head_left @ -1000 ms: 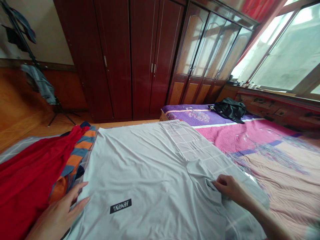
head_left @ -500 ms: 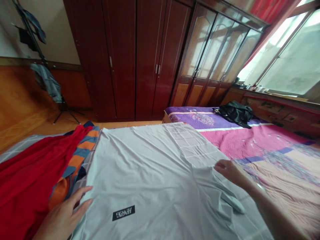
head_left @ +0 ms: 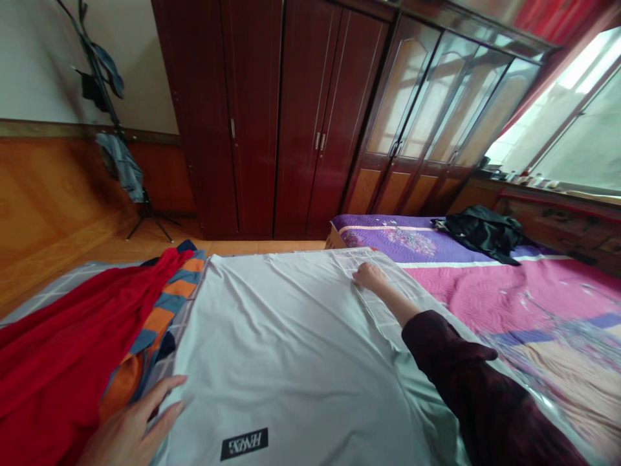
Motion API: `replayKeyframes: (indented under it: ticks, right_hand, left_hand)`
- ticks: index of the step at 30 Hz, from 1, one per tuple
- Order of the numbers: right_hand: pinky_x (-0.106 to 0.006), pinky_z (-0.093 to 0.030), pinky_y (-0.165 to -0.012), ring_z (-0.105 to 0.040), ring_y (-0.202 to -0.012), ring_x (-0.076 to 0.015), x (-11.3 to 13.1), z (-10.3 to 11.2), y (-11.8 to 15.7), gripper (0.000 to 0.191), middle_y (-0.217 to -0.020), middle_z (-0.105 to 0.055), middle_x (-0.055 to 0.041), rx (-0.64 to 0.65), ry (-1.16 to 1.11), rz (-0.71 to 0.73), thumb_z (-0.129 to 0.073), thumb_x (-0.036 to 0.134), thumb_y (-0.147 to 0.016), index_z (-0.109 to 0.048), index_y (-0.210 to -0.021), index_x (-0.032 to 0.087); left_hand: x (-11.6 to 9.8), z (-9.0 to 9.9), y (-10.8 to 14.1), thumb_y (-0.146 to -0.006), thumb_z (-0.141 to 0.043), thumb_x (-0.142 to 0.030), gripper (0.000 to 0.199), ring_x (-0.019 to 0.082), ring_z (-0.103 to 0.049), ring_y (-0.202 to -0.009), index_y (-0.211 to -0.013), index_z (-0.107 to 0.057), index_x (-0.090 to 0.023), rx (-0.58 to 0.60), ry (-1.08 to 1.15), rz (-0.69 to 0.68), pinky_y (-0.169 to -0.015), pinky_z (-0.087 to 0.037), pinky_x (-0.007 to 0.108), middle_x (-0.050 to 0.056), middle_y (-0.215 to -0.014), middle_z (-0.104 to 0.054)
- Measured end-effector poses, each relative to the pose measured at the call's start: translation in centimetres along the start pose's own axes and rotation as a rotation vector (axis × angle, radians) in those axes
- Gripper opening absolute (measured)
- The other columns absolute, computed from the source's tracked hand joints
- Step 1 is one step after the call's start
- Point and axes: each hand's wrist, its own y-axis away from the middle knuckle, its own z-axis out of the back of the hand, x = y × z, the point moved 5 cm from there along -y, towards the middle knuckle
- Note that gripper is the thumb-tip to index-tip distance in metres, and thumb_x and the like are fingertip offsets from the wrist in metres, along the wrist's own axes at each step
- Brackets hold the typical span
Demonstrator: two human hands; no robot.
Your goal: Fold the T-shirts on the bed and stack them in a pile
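Note:
A pale grey-green T-shirt [head_left: 286,330] lies spread out and slightly wrinkled, with a black printed label [head_left: 244,444] close to me. My right hand [head_left: 371,277] is closed at the shirt's far right edge, gripping the fabric there. The dark sleeve [head_left: 466,375] of that arm crosses the shirt's right side and hides part of it. At the near left edge my left hand [head_left: 138,414] rests with thumb and forefinger apart, touching the cloth; its other fingers are partly out of sight.
Left of the shirt lie a red garment [head_left: 92,336] and an orange and blue striped one [head_left: 158,317]. On the right is a bed with a colourful cover [head_left: 460,285], a black garment [head_left: 480,230] on it. A wardrobe [head_left: 252,129] and a coat stand [head_left: 109,97] stand behind.
My right hand has moved forward and left along the shirt's right side, and the folded fabric there now lies flatter. My left hand has stayed at the left edge. The view shifted slightly.

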Motion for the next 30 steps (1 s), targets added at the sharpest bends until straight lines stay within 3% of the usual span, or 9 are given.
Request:
replayKeyframes:
  ticks: [8, 12, 16, 22, 25, 28, 30]
  right_hand:
    - [-0.041, -0.050, -0.083, -0.058, -0.099, -0.0203, 4.5, -1.0, -4.2, 0.033, -0.117, -0.056, -0.0082, -0.114, 0.050, 0.045, -0.055, 0.035, -0.090, -0.054, -0.118, 0.017]
    - [-0.041, -0.050, -0.084, -0.057, -0.100, -0.0202, 5.1, -0.7, -4.8, 0.032, -0.119, -0.055, -0.0085, -0.211, 0.074, 0.075, -0.054, 0.035, -0.091, -0.054, -0.118, 0.018]
    - [-0.043, -0.048, -0.087, -0.056, -0.103, -0.0213, 6.3, -1.0, -4.6, 0.034, -0.122, -0.054, -0.0083, -0.260, 0.074, 0.208, -0.054, 0.036, -0.091, -0.054, -0.119, 0.018]
    - [-0.048, -0.042, -0.094, -0.051, -0.114, -0.0250, 6.2, -1.4, -4.8, 0.038, -0.130, -0.049, -0.0095, -0.258, 0.063, 0.261, -0.051, 0.037, -0.092, -0.050, -0.125, 0.019]
    - [-0.053, -0.040, -0.091, -0.048, -0.116, -0.0326, 6.8, -1.1, -5.0, 0.041, -0.127, -0.051, -0.0188, -0.223, 0.051, 0.237, -0.038, 0.036, -0.096, -0.049, -0.127, 0.010]
    - [-0.057, -0.033, -0.094, -0.038, -0.124, -0.0415, 9.7, -1.2, -3.8, 0.053, -0.137, -0.037, -0.0300, -0.250, 0.037, 0.245, -0.031, 0.036, -0.096, -0.037, -0.135, 0.001]
    - [-0.053, -0.028, -0.099, -0.029, -0.131, -0.0393, 13.2, -2.0, -1.9, 0.058, -0.146, -0.026, -0.0267, -0.249, 0.028, 0.355, -0.032, 0.040, -0.095, -0.029, -0.142, 0.004]
  left_hand:
    - [0.7, -1.0, 0.2, -0.086, -0.042, -0.044, 0.038, 0.024, -0.063, -0.106, -0.114, -0.062, -0.029, 0.061, 0.101, 0.039, -0.080, -0.053, 0.025, -0.001, -0.112, -0.069]
    - [1.1, -1.3, 0.4, -0.085, -0.043, -0.044, 0.039, 0.025, -0.064, -0.105, -0.116, -0.062, -0.029, 0.063, 0.106, 0.058, -0.082, -0.052, 0.026, -0.001, -0.112, -0.069]
    - [1.2, -1.5, 0.4, -0.085, -0.042, -0.043, 0.038, 0.025, -0.063, -0.106, -0.115, -0.063, -0.030, 0.081, 0.119, 0.052, -0.086, -0.051, 0.027, -0.002, -0.114, -0.068]
    - [-1.0, -0.1, 0.5, -0.084, -0.040, -0.041, 0.041, 0.025, -0.062, -0.108, -0.115, -0.063, -0.029, 0.178, 0.098, 0.102, -0.087, -0.051, 0.030, -0.002, -0.115, -0.067]
    - [-2.8, 1.0, 0.6, -0.085, -0.039, -0.038, 0.041, 0.022, -0.060, -0.112, -0.117, -0.062, -0.027, 0.226, 0.082, 0.100, -0.094, -0.047, 0.030, 0.000, -0.118, -0.066]
    - [-3.9, 1.7, 0.7, -0.086, -0.038, -0.032, 0.040, 0.020, -0.060, -0.112, -0.119, -0.060, -0.025, 0.206, 0.052, 0.103, -0.096, -0.045, 0.029, 0.002, -0.120, -0.065]
    - [-4.1, 1.8, 0.8, -0.087, -0.038, -0.029, 0.040, 0.019, -0.060, -0.111, -0.121, -0.058, -0.024, 0.197, 0.028, 0.111, -0.096, -0.045, 0.029, 0.003, -0.121, -0.064]
